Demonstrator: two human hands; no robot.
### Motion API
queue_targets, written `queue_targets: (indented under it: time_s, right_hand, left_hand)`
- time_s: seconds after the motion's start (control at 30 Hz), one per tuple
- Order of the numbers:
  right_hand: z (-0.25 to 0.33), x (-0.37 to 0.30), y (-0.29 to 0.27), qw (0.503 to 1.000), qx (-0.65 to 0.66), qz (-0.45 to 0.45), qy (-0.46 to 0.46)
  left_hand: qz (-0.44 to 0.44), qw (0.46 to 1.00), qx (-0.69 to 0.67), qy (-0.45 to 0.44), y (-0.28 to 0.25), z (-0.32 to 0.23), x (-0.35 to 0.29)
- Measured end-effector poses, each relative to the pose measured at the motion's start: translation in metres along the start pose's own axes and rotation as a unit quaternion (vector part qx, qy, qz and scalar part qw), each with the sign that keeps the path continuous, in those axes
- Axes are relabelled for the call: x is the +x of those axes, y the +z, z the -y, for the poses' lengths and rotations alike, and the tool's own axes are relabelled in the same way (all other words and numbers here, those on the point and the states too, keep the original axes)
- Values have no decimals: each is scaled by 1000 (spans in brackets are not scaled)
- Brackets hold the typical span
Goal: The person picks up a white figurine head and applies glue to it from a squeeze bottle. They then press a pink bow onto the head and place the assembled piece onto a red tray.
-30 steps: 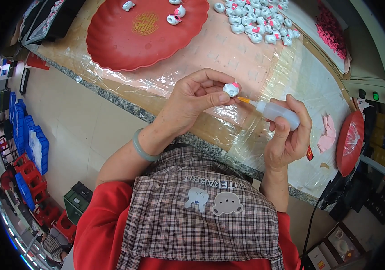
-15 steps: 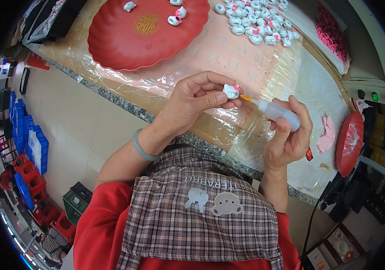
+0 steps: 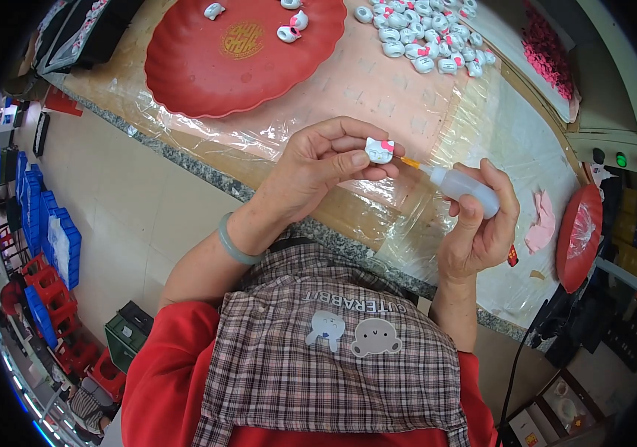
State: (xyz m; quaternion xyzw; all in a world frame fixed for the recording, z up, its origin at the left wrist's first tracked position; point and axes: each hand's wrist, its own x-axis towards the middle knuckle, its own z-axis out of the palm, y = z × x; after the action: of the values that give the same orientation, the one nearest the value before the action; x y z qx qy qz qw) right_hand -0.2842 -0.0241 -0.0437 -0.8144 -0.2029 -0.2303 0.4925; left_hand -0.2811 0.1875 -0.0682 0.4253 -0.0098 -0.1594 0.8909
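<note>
Between thumb and fingers, my left hand point(image 3: 326, 158) pinches a small white cat-head bead point(image 3: 379, 150) with a pink bow on one corner. My right hand point(image 3: 481, 223) is closed around a translucent squeeze bottle point(image 3: 467, 191) with an orange needle tip point(image 3: 411, 162). The tip points left at the bead and sits close beside it; whether they touch I cannot tell. Beyond my hands, a pile of similar white beads point(image 3: 426, 33), some with pink bows, lies on the table. A red scalloped tray point(image 3: 206, 82) at the far left holds several more.
Pink small pieces point(image 3: 546, 56) lie heaped on a white sheet at the far right. A crumpled pink cloth point(image 3: 540, 222) and a red dish point(image 3: 578, 238) are at the right. The table's stone edge point(image 3: 206, 170) runs before me. A black bin point(image 3: 98, 33) stands far left.
The bead has turned in my left fingers, so its face with the bow now shows more squarely. The bottle in my right hand has shifted very slightly right and down.
</note>
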Motion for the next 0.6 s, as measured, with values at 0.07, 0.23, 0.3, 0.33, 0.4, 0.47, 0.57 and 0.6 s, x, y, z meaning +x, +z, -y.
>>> queue_targets:
  time_s: [0.07,0.23,0.3,0.33,0.4,0.47,0.57,0.6]
  right_hand:
    - [2,1,-1,1000,-6,-5,-4]
    - [1,2,-1,1000,-8,1,-12]
    - [1,3,-2,1000,-8,4,-9]
    - [2,2,-2,1000,-7,7,-6]
    - [3,2,-3,1000,-9,11,-4]
    - [4,2,-4,1000,-10,15,-1]
    - [5,1,-3,1000,-9,15,1]
    - [6,1,-2,1000,-2,18,1]
  left_hand:
    - [8,1000,-14,0,1,-2,-1]
    - [3,1000,-20,1,0,-3,1]
    - [3,1000,-22,0,0,-3,2]
    - [1,1000,-21,1,0,-3,2]
    - [-1,1000,-20,2,0,-2,2]
    - [-1,1000,-20,4,1,-2,1]
    - [0,1000,-22,5,0,-1,0]
    - [0,1000,-21,5,0,-1,0]
